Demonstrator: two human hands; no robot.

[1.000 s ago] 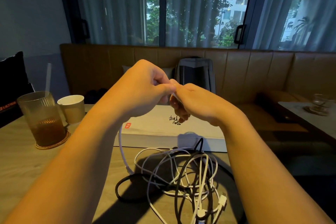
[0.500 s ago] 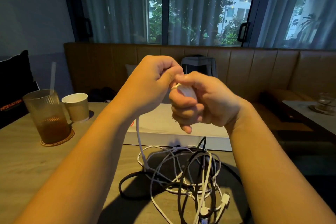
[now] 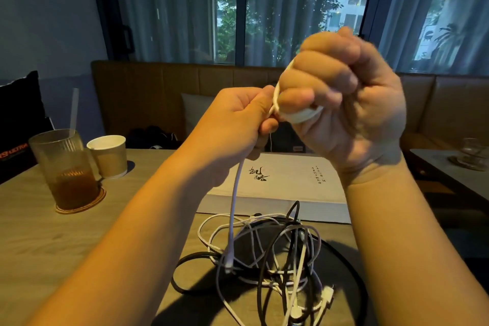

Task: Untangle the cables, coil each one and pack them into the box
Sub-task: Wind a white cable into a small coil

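My right hand (image 3: 352, 103) is raised in a fist with a white cable (image 3: 235, 198) wound in loops around its fingers. My left hand (image 3: 238, 124) pinches the same cable just beside the coil. The cable's free end hangs straight down from my left hand, and its plug dangles over the pile. A tangle of white and black cables (image 3: 267, 254) lies on the table below my hands. Behind the tangle lies a flat white box (image 3: 280, 188) with black lettering, its lid closed.
On the wooden table (image 3: 39, 241) at the left stand a ribbed glass of brown drink (image 3: 66, 167) with a straw on a coaster and a paper cup (image 3: 109, 156). A brown bench runs behind. A second table with a glass (image 3: 473, 153) is at the right.
Both hands have risen, the right one higher and closer to the camera. More white cable is wound on my right hand, and the hanging end has lifted out of the pile.
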